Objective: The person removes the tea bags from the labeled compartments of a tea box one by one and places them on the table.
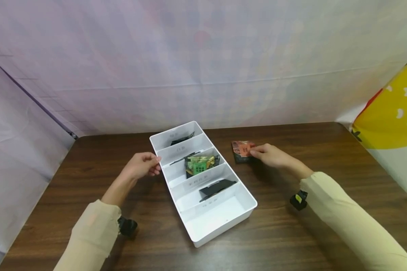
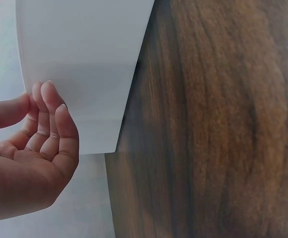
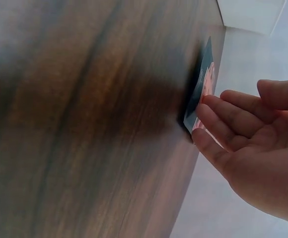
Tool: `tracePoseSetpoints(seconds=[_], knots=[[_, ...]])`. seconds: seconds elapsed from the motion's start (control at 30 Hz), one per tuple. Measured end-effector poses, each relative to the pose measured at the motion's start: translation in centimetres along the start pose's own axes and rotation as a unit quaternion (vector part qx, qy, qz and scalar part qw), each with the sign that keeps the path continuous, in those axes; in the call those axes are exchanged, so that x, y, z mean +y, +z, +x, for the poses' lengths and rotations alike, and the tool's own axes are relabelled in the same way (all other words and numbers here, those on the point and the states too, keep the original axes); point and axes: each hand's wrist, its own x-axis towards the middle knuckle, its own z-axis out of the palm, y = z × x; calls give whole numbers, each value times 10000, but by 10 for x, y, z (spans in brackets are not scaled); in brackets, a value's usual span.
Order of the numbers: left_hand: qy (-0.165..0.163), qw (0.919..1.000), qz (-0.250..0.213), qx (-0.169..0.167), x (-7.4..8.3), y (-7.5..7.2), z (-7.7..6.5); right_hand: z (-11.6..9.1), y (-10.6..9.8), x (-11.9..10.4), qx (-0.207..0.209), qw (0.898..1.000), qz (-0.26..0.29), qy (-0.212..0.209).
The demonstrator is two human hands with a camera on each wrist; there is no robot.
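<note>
And here we are at the dark wood worktop (image 1: 156, 248), both hands busy! The left grip (image 1: 144, 165) is nearly closed, thumb and fingertips pinching the rim of a white tray (image 1: 211, 222) on its left long side. Over on the other flank, the right grip (image 1: 269, 155) is spread loosely, fingertips touching a red and black packet (image 1: 239, 153), and the right wrist view shows the thumb standing well clear of those fingers. That packet lies on the worktop, just beside the tray's right edge, wearing an orange-red label (image 1: 245, 149) with writing too small to read.

Now to the tray itself: 4 dividers, 5 compartments, set at a slant! Farthest back sits a dark packet (image 1: 182, 139); in the 2nd, a dark thin edge pokes up; in the 3rd, a green and yellow packet (image 1: 205, 163) leans with its face showing, its bright green label (image 1: 199, 168) carrying characters that I can't make out. The 4th holds a black packet (image 1: 218, 187), tilted, its writing not visible from here. Small grey characters mark the tray's inner walls, too faint to read. Beige sleeves (image 1: 346, 214) run down both arms, a small black device (image 1: 298, 200) at each wrist
</note>
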Motion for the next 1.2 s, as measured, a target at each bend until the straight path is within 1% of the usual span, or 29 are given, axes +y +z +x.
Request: tracePoseSetpoints(seconds=[0.27, 0.53, 0.67, 0.93, 1.2], knots=[[10, 10000, 38, -10, -1, 0, 1, 16, -6, 4, 60, 10000, 67, 43], [19, 10000, 41, -18, -2, -1, 2, 26, -10, 8, -42, 9998, 100, 137], [8, 10000, 36, -1, -1, 0, 1, 27, -10, 7, -42, 9999, 80, 130], [-16, 10000, 29, 31, -1, 1, 1, 25, -8, 6, -80, 9993, 145, 335], [-54, 10000, 26, 55, -2, 1, 2, 24, -8, 6, -21, 9995, 159, 261]])
